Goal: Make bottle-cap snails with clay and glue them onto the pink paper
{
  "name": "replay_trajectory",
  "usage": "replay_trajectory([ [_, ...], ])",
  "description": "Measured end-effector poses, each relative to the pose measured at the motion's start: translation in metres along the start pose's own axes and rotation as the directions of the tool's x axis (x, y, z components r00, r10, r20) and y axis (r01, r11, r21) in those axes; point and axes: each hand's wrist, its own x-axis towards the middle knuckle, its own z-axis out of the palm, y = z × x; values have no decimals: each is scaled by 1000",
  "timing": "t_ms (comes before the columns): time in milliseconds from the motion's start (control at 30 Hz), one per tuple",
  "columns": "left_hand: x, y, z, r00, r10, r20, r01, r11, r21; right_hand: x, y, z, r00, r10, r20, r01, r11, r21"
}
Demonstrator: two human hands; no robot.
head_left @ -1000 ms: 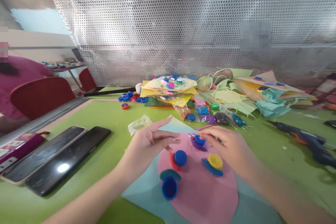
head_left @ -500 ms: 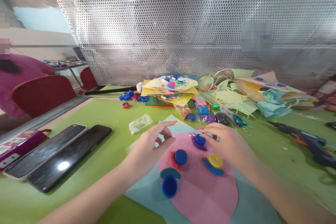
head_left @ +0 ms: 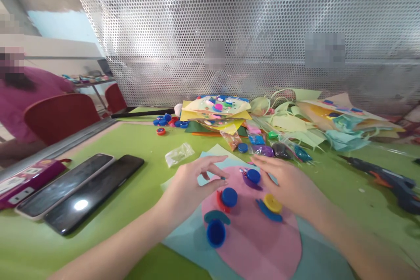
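Observation:
Over the left side of the pink paper oval (head_left: 259,245), my left hand (head_left: 197,179) has thumb and a finger pinched on a small dark teal bit (head_left: 223,178), its index finger stretched out. My right hand (head_left: 285,179) is open at the oval's upper right, fingers stretched toward its top edge; it holds nothing I can see. Between the hands sits a blue bottle cap (head_left: 253,176) with a purple clay strip. Another blue cap (head_left: 229,197) rests against red clay, and a yellow cap (head_left: 273,204) against blue clay. An upturned blue cap (head_left: 216,233) adjoins a teal clay strip (head_left: 217,217).
Two phones (head_left: 95,194) and a purple power strip (head_left: 33,181) lie left. Decorated paper sheets (head_left: 215,111), loose caps (head_left: 164,120) and clay bags (head_left: 262,150) are behind the oval. A glue gun (head_left: 380,179) lies right. A person in pink (head_left: 42,83) sits far left.
The view has shifted slightly, moving the scene a little rightward. My left thumb and finger have come closer together around the small dark bit. The right hand stays near the oval's top edge.

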Motion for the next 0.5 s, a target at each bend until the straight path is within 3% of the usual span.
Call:
replay_trajectory([
  [100, -2, 3, 4, 1000, 7, 7, -7, 995, -97, -2, -6, -4, 988, -83, -132, 96, 991, 97],
  [167, -3, 5, 7, 999, 33, 23, -30, 992, -120, -3, -7, -5, 980, -122, -158, 142, 983, 118],
  [400, -5, 10, 10, 999, -25, 32, 27, 999, -41, -2, 4, 8, 990, 13, -138, 17, 977, 211],
  [500, -5, 9, 9, 999, -3, 45, 5, 1000, -30, -2, 6, 13, 996, 33, -78, -17, 982, 190],
])
